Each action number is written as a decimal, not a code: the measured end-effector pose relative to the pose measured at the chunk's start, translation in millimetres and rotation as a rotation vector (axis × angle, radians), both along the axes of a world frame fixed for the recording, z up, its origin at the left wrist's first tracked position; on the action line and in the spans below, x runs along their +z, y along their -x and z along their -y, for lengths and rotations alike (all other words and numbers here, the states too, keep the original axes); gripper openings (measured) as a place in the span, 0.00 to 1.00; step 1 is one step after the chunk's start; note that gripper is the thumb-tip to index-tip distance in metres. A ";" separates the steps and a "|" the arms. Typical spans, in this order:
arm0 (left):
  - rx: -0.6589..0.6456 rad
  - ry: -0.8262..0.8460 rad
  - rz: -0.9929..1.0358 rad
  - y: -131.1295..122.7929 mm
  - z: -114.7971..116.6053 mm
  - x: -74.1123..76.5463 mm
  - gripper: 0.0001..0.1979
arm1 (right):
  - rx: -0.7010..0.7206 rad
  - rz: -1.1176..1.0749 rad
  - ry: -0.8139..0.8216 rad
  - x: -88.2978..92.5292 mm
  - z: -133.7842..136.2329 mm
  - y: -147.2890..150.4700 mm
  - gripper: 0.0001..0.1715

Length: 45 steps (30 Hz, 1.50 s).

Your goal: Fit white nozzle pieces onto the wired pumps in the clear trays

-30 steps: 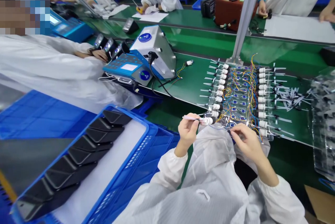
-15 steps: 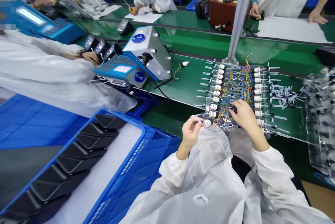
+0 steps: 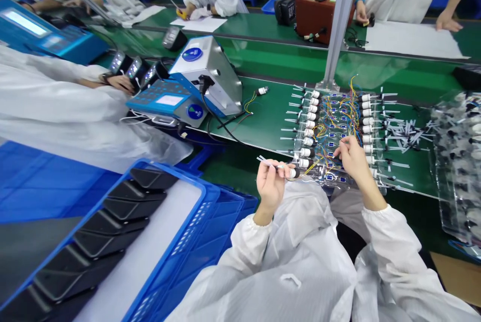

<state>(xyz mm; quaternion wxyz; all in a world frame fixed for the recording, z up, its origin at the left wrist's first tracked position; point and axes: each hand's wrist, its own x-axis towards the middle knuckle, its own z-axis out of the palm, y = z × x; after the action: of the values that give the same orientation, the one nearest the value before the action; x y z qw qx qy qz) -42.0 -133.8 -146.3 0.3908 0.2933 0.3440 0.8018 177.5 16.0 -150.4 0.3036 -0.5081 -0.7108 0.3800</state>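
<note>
Two columns of white-and-black cylindrical parts [image 3: 306, 152] with coloured wires [image 3: 351, 111] and thin pale strips lie in a clear plastic tray [image 3: 319, 177] on the green table. My left hand [image 3: 271, 181] is closed at the tray's near left corner, around the strip end of the nearest cylindrical part [image 3: 294, 173]. Pale strips stick out past its fingertips. Over the middle of the tray is my right hand [image 3: 351, 156], fingers bent together at the wires; what they pinch is too small to make out.
Loose pale strips [image 3: 406, 134] lie right of the tray, beside another filled plastic tray [image 3: 456, 171]. A blue-and-silver device [image 3: 206, 76] and a single wired part [image 3: 262, 91] are to the left. Blue crates [image 3: 203, 196] stand at lower left. Other people work around.
My left hand has shifted slightly left and turned, with the strips now pointing left. My right hand has moved a little right, its fingers drawn closer together. The view has shifted slightly.
</note>
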 end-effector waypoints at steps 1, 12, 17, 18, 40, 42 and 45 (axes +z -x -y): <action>-0.007 -0.003 0.011 -0.7 -3.2 2.1 0.07 | 0.009 0.002 0.012 0.1 -0.7 0.0 0.11; 0.080 -0.044 0.066 -10.5 -3.6 35.2 0.13 | 0.255 0.294 -0.036 12.2 -2.3 5.9 0.09; 0.163 -0.120 0.060 4.6 2.3 48.6 0.09 | 0.202 0.220 -0.083 2.3 -5.6 1.7 0.12; 0.174 -0.118 0.045 7.3 2.8 48.4 0.10 | 0.180 0.185 -0.090 1.5 -5.7 0.7 0.12; -0.198 0.522 -0.743 -1.0 -23.1 24.6 0.14 | 0.285 -0.057 0.020 4.0 18.2 -2.6 0.10; -0.260 0.538 -0.906 -6.2 -29.8 24.7 0.18 | 0.276 -0.058 0.036 3.7 18.5 -3.0 0.10; -0.329 0.564 -1.025 -13.2 -38.6 24.5 0.17 | 0.255 -0.068 0.038 6.9 21.4 -4.1 0.11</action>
<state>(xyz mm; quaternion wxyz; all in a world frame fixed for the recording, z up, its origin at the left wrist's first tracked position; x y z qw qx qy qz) -28.8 -95.2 -121.8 0.3569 0.5767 0.6376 0.3654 181.6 -5.4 -143.5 0.2674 -0.4061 -0.7516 0.4458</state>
